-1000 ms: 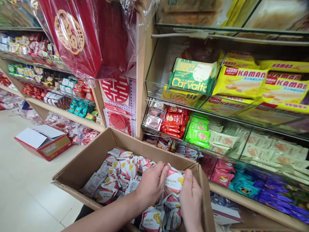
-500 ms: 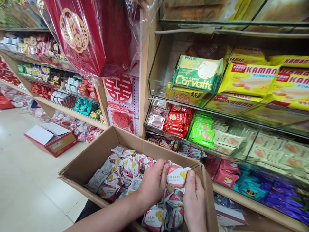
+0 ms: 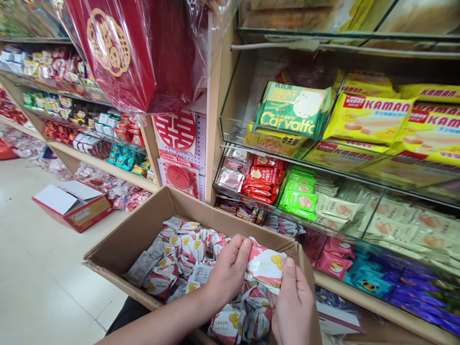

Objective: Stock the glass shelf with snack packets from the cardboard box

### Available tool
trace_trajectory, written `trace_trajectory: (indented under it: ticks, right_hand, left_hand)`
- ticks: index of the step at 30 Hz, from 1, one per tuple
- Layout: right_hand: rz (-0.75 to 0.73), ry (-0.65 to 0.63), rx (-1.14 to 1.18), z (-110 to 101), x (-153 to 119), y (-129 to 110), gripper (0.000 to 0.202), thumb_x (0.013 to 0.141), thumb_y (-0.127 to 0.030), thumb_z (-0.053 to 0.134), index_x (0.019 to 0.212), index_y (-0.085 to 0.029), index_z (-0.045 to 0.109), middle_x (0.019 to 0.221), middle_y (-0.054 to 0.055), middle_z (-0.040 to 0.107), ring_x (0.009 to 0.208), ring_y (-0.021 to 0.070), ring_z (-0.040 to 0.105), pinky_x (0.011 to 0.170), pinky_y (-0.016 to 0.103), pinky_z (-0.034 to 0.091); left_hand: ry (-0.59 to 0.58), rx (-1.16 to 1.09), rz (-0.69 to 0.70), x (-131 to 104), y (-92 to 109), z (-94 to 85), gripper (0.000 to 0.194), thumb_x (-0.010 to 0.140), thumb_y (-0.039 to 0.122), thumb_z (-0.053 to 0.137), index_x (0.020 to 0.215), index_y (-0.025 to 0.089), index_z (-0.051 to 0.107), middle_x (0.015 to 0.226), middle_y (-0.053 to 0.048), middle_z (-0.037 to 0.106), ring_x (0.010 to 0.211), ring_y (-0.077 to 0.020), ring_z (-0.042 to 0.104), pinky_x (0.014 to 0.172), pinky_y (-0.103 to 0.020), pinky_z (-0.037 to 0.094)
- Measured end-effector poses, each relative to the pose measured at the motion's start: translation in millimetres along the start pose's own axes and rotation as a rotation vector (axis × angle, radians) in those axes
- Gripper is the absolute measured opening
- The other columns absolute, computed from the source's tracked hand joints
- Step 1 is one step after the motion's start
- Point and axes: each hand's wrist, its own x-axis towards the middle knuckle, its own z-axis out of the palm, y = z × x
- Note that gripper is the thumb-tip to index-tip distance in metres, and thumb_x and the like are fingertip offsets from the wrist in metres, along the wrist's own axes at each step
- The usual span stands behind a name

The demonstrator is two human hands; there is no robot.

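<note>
Between my two hands, a small white and pink snack packet (image 3: 266, 264) with yellow pictures is stretched flat over the right part of a cardboard box (image 3: 108, 256). My left hand (image 3: 230, 270) is closed on its left edge, thumb and fingers pinched. My right hand (image 3: 295, 302) grips the right edge, thumb on top, the other fingers mostly hidden underneath. Many loose snack packets (image 3: 194, 249) of the same kind lie in the box below and left of my hands. Some show grey-white backs with small print.
Shelves with glass-fronted bins rise ahead, holding yellow wafer packs (image 3: 370, 117), green packets (image 3: 300, 194) and red packets (image 3: 264, 175). A red gift bag (image 3: 125, 52) in clear plastic hangs at upper left. An opened carton (image 3: 77, 206) sits on the tiled floor.
The held packet is tilted more toward me and looks pulled flatter. My right hand has shifted slightly right and down; both hands keep their hold. The view has moved slightly.
</note>
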Motion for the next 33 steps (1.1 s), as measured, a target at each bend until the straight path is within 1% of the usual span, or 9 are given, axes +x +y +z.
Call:
trace_trajectory:
  ticks: [6, 11, 13, 16, 18, 21, 23, 28, 33]
  right_hand:
    - [-0.076, -0.048, -0.118, -8.3, -2.5, 2.8, 0.037, 0.078, -0.053, 0.045, 0.078, -0.017, 0.054, 0.066, 0.004, 0.062, 0.057, 0.0152, 0.056, 0.050, 0.023, 0.043]
    - [0.014, -0.115, -0.059, -12.1, -1.3, 1.6, 0.037, 0.079, -0.054, 0.041, 0.082, -0.018, 0.052, 0.066, 0.002, 0.061, 0.056, 0.0147, 0.056, 0.051, 0.024, 0.044]
    - [-0.014, -0.104, -0.086, -14.3, -1.4, -5.4, 0.040, 0.076, -0.056, 0.045, 0.090, -0.018, 0.052, 0.076, 0.003, 0.063, 0.064, 0.0153, 0.058, 0.057, 0.024, 0.046]
    - [-0.067, -0.060, -0.107, -18.0, -5.3, -17.5, 0.053, 0.070, -0.061, 0.049, 0.099, -0.017, 0.053, 0.095, 0.006, 0.062, 0.079, 0.0170, 0.059, 0.065, 0.023, 0.047]
    - [0.017, -0.055, -0.079, -20.2, -8.7, -21.0, 0.054, 0.068, -0.065, 0.047, 0.091, -0.017, 0.056, 0.086, 0.005, 0.064, 0.071, 0.0164, 0.059, 0.060, 0.022, 0.046]
    - [0.149, 0.020, -0.048, -23.9, -10.2, -16.5, 0.052, 0.067, -0.067, 0.047, 0.076, -0.017, 0.055, 0.057, 0.000, 0.059, 0.049, 0.0139, 0.052, 0.046, 0.023, 0.043]
    - [0.172, 0.067, -0.008, -26.9, -8.2, -10.5, 0.049, 0.066, -0.065, 0.050, 0.072, -0.017, 0.055, 0.051, -0.001, 0.056, 0.046, 0.0133, 0.051, 0.044, 0.022, 0.042]
    - [0.253, 0.049, 0.118, -32.8, -6.5, -5.9, 0.045, 0.066, -0.062, 0.054, 0.072, -0.018, 0.055, 0.053, 0.001, 0.060, 0.048, 0.0148, 0.054, 0.044, 0.023, 0.043]
    - [0.174, -0.125, 0.119, -42.2, -16.9, -11.7, 0.051, 0.049, -0.054, 0.071, 0.081, -0.016, 0.057, 0.064, 0.003, 0.065, 0.055, 0.0175, 0.058, 0.051, 0.025, 0.047]
  left_hand:
    - [-0.130, 0.150, -0.003, -1.6, 3.7, -8.8, 0.037, 0.086, 0.047, 0.031, 0.062, 0.019, 0.036, 0.061, 0.004, 0.034, 0.059, -0.0109, 0.033, 0.055, -0.023, 0.031]
    - [-0.086, 0.289, 0.032, 0.7, -3.8, -8.2, 0.035, 0.087, 0.042, 0.028, 0.060, 0.020, 0.033, 0.058, 0.004, 0.037, 0.056, -0.0115, 0.034, 0.052, -0.022, 0.030]
    - [-0.080, 0.388, 0.087, 0.4, -3.4, -9.0, 0.034, 0.088, 0.039, 0.027, 0.060, 0.020, 0.032, 0.057, 0.004, 0.036, 0.054, -0.0114, 0.034, 0.052, -0.023, 0.028]
    - [-0.180, 0.509, 0.195, -1.9, -0.6, -9.4, 0.030, 0.088, 0.034, 0.027, 0.062, 0.020, 0.035, 0.056, 0.004, 0.038, 0.052, -0.0112, 0.036, 0.051, -0.023, 0.027]
    - [-0.257, 0.564, 0.249, -4.4, 1.3, -7.5, 0.028, 0.088, 0.032, 0.028, 0.064, 0.021, 0.037, 0.056, 0.004, 0.039, 0.051, -0.0112, 0.038, 0.050, -0.023, 0.026]
    - [-0.290, 0.566, 0.267, -7.5, 4.0, -1.4, 0.030, 0.088, 0.033, 0.028, 0.063, 0.021, 0.036, 0.056, 0.003, 0.039, 0.050, -0.0111, 0.038, 0.050, -0.023, 0.026]
    - [-0.272, 0.515, 0.238, -8.5, 5.1, 3.3, 0.032, 0.089, 0.035, 0.028, 0.061, 0.020, 0.034, 0.055, 0.003, 0.038, 0.050, -0.0108, 0.037, 0.050, -0.023, 0.027]
    - [-0.234, 0.412, 0.196, -9.6, 3.9, 11.5, 0.034, 0.088, 0.035, 0.031, 0.059, 0.019, 0.037, 0.055, 0.004, 0.039, 0.051, -0.0101, 0.037, 0.049, -0.021, 0.029]
    - [-0.295, 0.471, 0.217, -8.6, 6.3, 13.4, 0.034, 0.088, 0.034, 0.032, 0.062, 0.018, 0.047, 0.055, 0.003, 0.045, 0.051, -0.0096, 0.042, 0.049, -0.020, 0.032]
